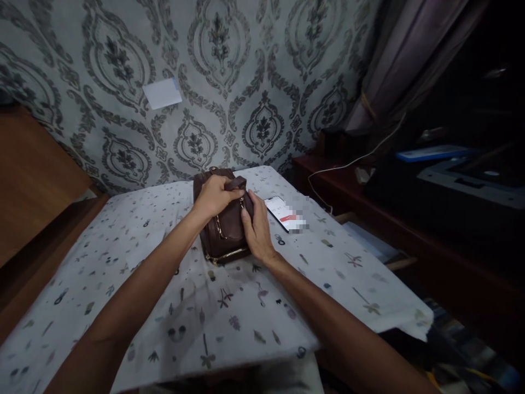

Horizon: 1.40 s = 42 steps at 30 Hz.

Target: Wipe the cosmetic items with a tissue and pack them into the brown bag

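Note:
A brown leather handbag (233, 225) with gold zippers lies on the patterned white tablecloth (197, 312). My left hand (215, 197) reaches over its top and is closed at the short strap (237, 183), with the thumb just below it. Along the bag's right side, my right hand (257, 227) grips the edge, its thumb close to a zipper pull (242, 202). A curved gold zipper (219, 225) runs down the front pocket, and another crosses the lower edge. The far fingertips of my left hand are partly hidden by the bag.
Just right of the bag lies a phone (283, 213) with a lit screen, partly pixelated. Patterned wallpaper (262, 82) backs the table. A wooden panel (36, 180) stands at left. A white cable (361, 158) trails over the dark red furniture (303, 164) at right.

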Tool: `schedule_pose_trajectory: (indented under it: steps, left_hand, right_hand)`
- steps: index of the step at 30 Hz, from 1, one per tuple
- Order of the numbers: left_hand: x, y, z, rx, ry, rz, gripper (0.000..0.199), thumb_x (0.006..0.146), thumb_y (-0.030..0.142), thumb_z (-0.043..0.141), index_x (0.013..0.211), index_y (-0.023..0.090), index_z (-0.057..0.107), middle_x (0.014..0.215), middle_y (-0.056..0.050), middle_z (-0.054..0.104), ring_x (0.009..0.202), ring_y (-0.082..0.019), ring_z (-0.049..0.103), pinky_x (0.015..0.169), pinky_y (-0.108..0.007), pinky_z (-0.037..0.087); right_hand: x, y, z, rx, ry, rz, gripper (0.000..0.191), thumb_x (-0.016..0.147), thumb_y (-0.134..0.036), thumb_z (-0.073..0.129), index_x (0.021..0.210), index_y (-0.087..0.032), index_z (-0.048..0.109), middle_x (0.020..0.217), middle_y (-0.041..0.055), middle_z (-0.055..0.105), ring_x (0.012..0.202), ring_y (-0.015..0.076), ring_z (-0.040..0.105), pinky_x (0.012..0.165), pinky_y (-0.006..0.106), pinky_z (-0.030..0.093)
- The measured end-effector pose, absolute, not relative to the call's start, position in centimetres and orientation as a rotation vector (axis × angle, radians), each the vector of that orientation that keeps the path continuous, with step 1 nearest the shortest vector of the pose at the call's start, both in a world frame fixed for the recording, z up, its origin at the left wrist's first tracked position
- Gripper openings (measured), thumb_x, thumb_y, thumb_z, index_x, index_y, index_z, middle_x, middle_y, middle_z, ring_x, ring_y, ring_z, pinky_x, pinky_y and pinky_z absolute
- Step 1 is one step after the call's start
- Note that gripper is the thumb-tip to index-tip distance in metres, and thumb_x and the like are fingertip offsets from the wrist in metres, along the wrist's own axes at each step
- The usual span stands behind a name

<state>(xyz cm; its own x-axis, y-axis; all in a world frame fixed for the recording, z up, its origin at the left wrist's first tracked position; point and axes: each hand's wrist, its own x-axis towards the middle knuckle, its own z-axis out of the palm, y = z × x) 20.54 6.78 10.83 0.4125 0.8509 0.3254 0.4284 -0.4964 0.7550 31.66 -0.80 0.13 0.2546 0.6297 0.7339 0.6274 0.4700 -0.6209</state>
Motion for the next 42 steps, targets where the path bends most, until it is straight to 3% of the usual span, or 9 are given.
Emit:
schedule_pose_trajectory:
  steps: [6, 9, 12, 15, 22, 27, 42]
  left_hand:
    - [19.0, 6.6, 12.3, 2.143, 0.911, 0.891, 0.015, 0.071, 0.031, 0.071, 0.074, 0.016, 0.069, 0.075, -0.001, 0.066, 0.071, -0.017, 0.059, 0.065, -0.027, 0.045]
    - [17.2, 7.1, 12.8, 2.147, 0.879, 0.945, 0.015, 0.07, 0.029, 0.07, 0.077, 0.017, 0.069, 0.076, 0.0, 0.065, 0.073, -0.017, 0.059, 0.068, -0.027, 0.045]
    - [15.4, 7.7, 12.9, 2.134, 0.924, 0.958, 0.019, 0.07, 0.035, 0.07, 0.069, 0.017, 0.065, 0.067, 0.001, 0.06, 0.066, -0.015, 0.055, 0.064, -0.027, 0.042]
    - [14.5, 7.9, 12.5, 2.141, 0.933, 0.956, 0.018, 0.069, 0.035, 0.069, 0.067, 0.018, 0.063, 0.065, 0.001, 0.059, 0.066, -0.015, 0.053, 0.062, -0.027, 0.041]
    - [14.5, 6.7, 12.0, 2.344, 1.102, 1.067, 0.022, 0.076, 0.026, 0.063, 0.058, 0.019, 0.052, 0.058, 0.004, 0.049, 0.06, -0.013, 0.045, 0.061, -0.027, 0.034]
    - [14.8, 6.3, 11.6, 2.294, 1.106, 1.174, 0.023, 0.076, 0.024, 0.064, 0.058, 0.019, 0.051, 0.063, 0.003, 0.05, 0.065, -0.014, 0.047, 0.064, -0.028, 0.035]
    - [14.8, 3.9, 11.6, 2.253, 1.013, 1.103, 0.022, 0.073, 0.02, 0.068, 0.057, 0.018, 0.053, 0.068, 0.003, 0.051, 0.068, -0.015, 0.049, 0.067, -0.029, 0.037]
  right_hand:
    - [31.3, -1.2, 0.3, -1.278, -1.434, -0.121, 0.059, 0.1, -0.042, 0.04, 0.153, -0.02, 0.026, 0.148, 0.018, 0.043, 0.138, 0.03, 0.04, 0.113, 0.055, 0.035]
    - [30.7, -2.1, 0.9, -1.263, -1.439, -0.252, 0.057, 0.096, -0.039, 0.047, 0.148, -0.02, 0.033, 0.149, 0.0189, 0.04, 0.139, 0.0332, 0.037, 0.112, 0.057, 0.034]
    - [30.2, -3.0, 1.6, -1.17, -1.517, -0.344, 0.037, 0.095, -0.03, 0.049, 0.131, -0.023, 0.051, 0.128, 0.0137, 0.057, 0.124, 0.0303, 0.05, 0.109, 0.055, 0.036]
    - [29.8, -3.4, 1.7, -1.104, -1.672, -0.416, 0.027, 0.096, -0.028, 0.05, 0.121, -0.023, 0.058, 0.111, 0.0088, 0.066, 0.112, 0.0268, 0.056, 0.111, 0.053, 0.033]
    - [29.9, -3.0, 0.9, -1.148, -1.815, -0.453, 0.037, 0.095, -0.033, 0.052, 0.131, -0.028, 0.061, 0.131, 0.0075, 0.062, 0.124, 0.0278, 0.05, 0.115, 0.054, 0.023]
    - [30.1, -2.8, 0.8, -1.118, -1.817, -0.513, 0.032, 0.096, -0.041, 0.054, 0.122, -0.027, 0.067, 0.128, 0.0072, 0.065, 0.123, 0.0261, 0.052, 0.115, 0.052, 0.024]
    - [30.1, -2.6, 0.6, -1.05, -1.807, -0.479, 0.033, 0.096, -0.037, 0.054, 0.125, -0.025, 0.063, 0.128, 0.0092, 0.064, 0.122, 0.029, 0.053, 0.113, 0.054, 0.024]
